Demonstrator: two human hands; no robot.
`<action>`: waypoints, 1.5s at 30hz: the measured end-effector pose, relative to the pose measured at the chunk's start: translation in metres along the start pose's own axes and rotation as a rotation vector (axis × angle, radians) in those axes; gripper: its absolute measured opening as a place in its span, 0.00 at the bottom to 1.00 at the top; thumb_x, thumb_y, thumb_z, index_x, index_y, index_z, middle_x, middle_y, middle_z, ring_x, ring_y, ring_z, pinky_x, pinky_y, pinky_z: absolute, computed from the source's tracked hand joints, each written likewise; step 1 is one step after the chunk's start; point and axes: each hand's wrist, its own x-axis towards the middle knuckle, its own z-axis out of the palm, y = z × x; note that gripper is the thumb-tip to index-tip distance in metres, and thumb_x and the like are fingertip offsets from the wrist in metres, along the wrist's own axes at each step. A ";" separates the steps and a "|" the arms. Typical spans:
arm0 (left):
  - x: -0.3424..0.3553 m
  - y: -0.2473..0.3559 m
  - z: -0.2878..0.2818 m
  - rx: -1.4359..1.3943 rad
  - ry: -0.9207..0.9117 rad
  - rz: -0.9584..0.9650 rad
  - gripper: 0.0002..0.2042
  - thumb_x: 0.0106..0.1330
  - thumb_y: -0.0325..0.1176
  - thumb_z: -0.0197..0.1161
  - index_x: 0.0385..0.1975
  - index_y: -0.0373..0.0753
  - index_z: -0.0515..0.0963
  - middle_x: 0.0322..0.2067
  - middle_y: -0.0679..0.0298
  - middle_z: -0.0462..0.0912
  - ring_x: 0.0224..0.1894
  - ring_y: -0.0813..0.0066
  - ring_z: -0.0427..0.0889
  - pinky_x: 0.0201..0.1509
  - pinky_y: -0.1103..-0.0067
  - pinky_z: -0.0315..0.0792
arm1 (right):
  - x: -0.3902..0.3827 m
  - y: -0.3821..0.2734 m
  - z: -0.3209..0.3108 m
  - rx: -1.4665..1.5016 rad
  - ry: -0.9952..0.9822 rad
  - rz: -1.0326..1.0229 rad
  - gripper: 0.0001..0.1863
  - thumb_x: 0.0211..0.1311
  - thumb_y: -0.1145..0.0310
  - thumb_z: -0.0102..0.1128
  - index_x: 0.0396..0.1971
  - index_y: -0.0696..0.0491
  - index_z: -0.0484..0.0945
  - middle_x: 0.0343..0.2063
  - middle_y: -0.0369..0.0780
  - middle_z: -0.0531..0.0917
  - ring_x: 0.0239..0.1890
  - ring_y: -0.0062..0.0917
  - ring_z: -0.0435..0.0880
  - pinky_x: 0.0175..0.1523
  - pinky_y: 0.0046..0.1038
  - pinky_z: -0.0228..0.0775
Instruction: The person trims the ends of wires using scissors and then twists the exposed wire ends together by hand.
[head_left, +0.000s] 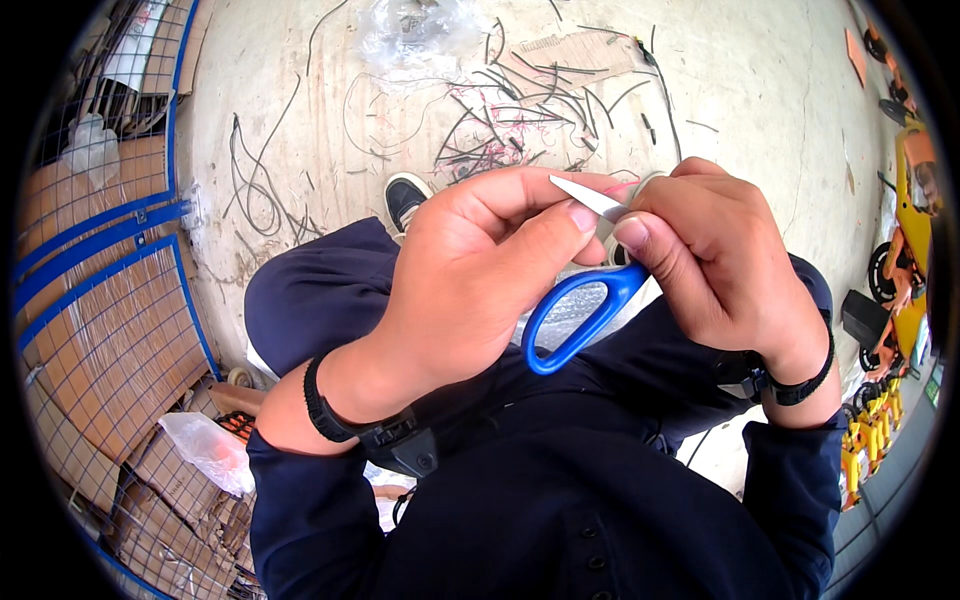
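Note:
My right hand [715, 255] is closed round blue-handled scissors [585, 318], with a loop of the handle hanging below the fingers. Their pale blade [585, 195] points left across the fingertips of my left hand [475, 265]. A thin red wire [622, 187] shows just behind the blade, between the fingertips of both hands. My left thumb and index finger are pinched together by the blade, at the wire; their exact grip on it is partly hidden. Both hands are held above my lap, close to each other.
Black cable pieces [560, 90] and red scraps lie scattered on the floor ahead, beside flat cardboard [575, 62] and clear plastic [420, 35]. A blue mesh cage [110, 260] with cardboard stands at left. Yellow wheeled things [912, 200] line the right side.

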 end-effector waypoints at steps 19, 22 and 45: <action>0.002 -0.007 -0.001 0.165 0.114 0.121 0.10 0.67 0.28 0.56 0.42 0.30 0.78 0.26 0.64 0.82 0.29 0.87 0.79 0.33 0.89 0.74 | 0.001 -0.005 0.000 -0.018 -0.002 0.109 0.13 0.65 0.69 0.51 0.22 0.57 0.74 0.14 0.41 0.72 0.19 0.35 0.67 0.30 0.31 0.60; 0.003 -0.008 0.000 0.161 0.125 0.130 0.10 0.66 0.28 0.56 0.41 0.30 0.78 0.26 0.64 0.82 0.28 0.86 0.79 0.33 0.89 0.74 | 0.001 -0.004 0.000 0.000 0.000 0.124 0.14 0.66 0.69 0.51 0.20 0.57 0.73 0.13 0.41 0.71 0.18 0.35 0.65 0.30 0.31 0.59; 0.000 -0.004 -0.001 0.205 0.132 0.176 0.09 0.66 0.27 0.55 0.41 0.30 0.79 0.27 0.61 0.82 0.17 0.89 0.68 0.20 0.89 0.63 | -0.002 0.020 -0.007 0.445 0.344 0.488 0.21 0.72 0.56 0.47 0.26 0.57 0.77 0.11 0.29 0.65 0.15 0.11 0.61 0.21 0.21 0.51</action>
